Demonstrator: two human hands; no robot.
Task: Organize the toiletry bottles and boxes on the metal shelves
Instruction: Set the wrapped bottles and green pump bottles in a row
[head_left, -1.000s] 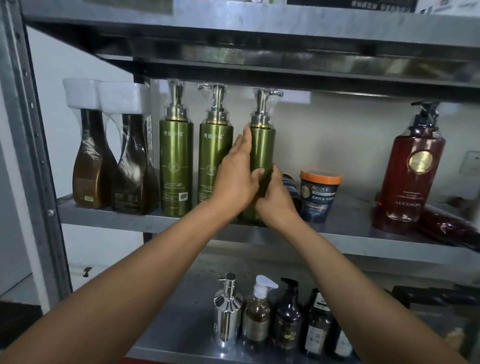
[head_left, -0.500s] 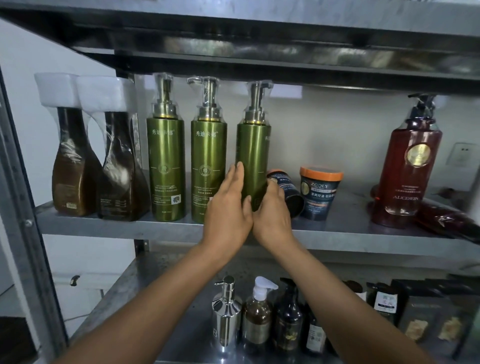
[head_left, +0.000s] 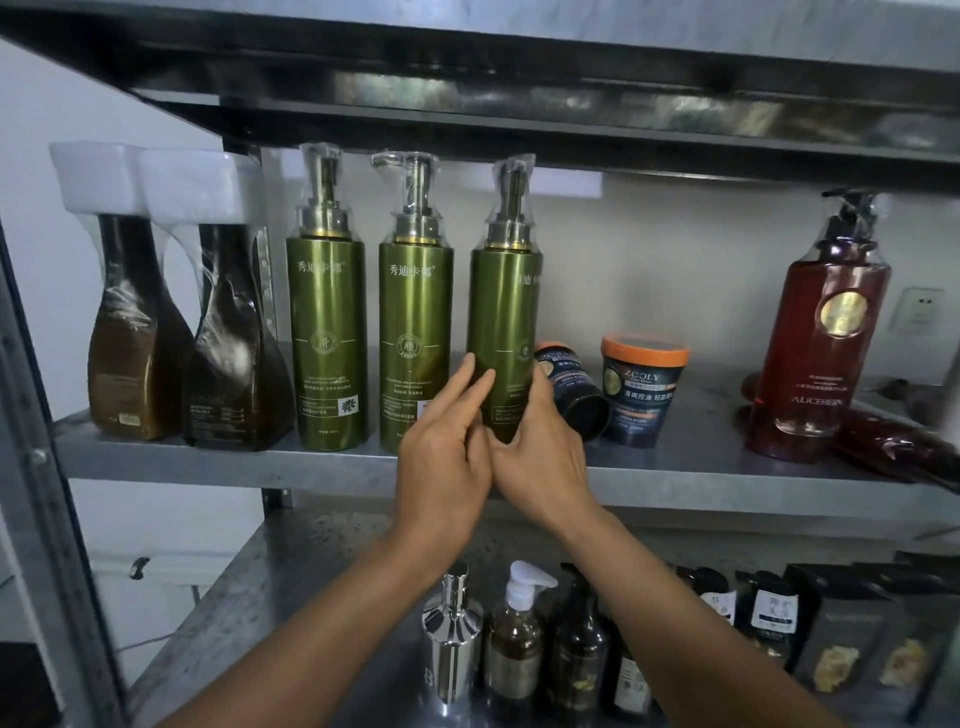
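laying straight, open fingers on its left side, the left hand touches a tall green metallic pump bottle; the right hand curls round its base. it stands upright on the middle steel shelf, right of two matching green bottles, with an orange-lidded dark tub farther right.

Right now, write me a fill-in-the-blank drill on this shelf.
1. The left hand and right hand meet at the ___ green bottle from the left.
2. The upright tub has an ___ lid.
3. On the shelf, the red bottle stands at the ___ end.
Missing words: third; orange; right.
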